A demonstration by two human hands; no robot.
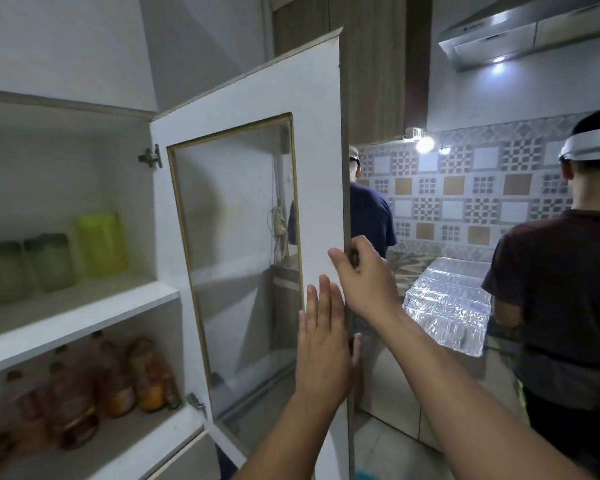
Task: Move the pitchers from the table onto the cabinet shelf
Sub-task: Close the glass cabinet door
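A white cabinet door [321, 140] with a glass pane stands swung open. My right hand [364, 275] grips its free edge, thumb on the inner face and fingers around the outside. My left hand [321, 337] lies flat against the door's inner face just below, fingers straight and together. On the cabinet's upper shelf [84, 317] stand a yellow-green pitcher [101, 242] and two frosted green-lidded containers [51, 261], all blurred. No table is in view.
The lower shelf [101, 452] holds several bottles [118, 375] of orange and red liquid. Two people stand at the right, one in a dark blue shirt [371, 216] behind the door, one in a dark shirt [561, 289]. A foil-covered box [447, 306] lies on the counter.
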